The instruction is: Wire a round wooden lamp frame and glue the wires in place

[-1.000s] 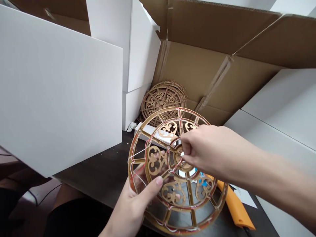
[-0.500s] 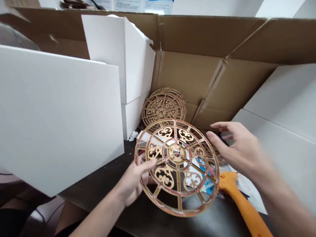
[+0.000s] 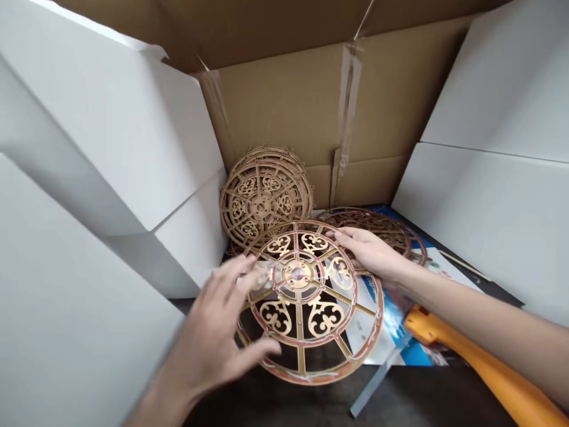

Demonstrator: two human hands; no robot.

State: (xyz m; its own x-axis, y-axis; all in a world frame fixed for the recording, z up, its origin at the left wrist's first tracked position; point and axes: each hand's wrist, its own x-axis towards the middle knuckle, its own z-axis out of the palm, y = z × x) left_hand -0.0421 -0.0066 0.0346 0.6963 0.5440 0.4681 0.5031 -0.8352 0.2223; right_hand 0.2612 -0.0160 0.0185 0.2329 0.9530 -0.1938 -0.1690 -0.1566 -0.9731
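Observation:
A round gold openwork disc point(image 3: 302, 344), with scroll ornaments, spokes and reddish and whitish streaks along its rings, is held tilted over the dark table. My right hand point(image 3: 367, 252) grips its upper right rim, thumb on top and the other fingers partly hidden behind. At the disc's left side my left hand point(image 3: 217, 326) is open, slightly blurred, its fingers and thumb spread in front of the rim. Below my right forearm lies an orange tool resembling a glue gun point(image 3: 444, 335), with a translucent stick point(image 3: 377, 379) at its end.
A stack of similar discs point(image 3: 262, 190) leans against the cardboard wall point(image 3: 284, 107). More discs point(image 3: 368, 222) lie flat at the right, over printed sheets point(image 3: 391, 320). White boxes stand left point(image 3: 115, 118) and right point(image 3: 493, 196), flanking the dark table point(image 3: 320, 409).
My right hand has come left and taken the disc's upper right rim. My left hand has let go and spread its fingers. The view has shifted right and down.

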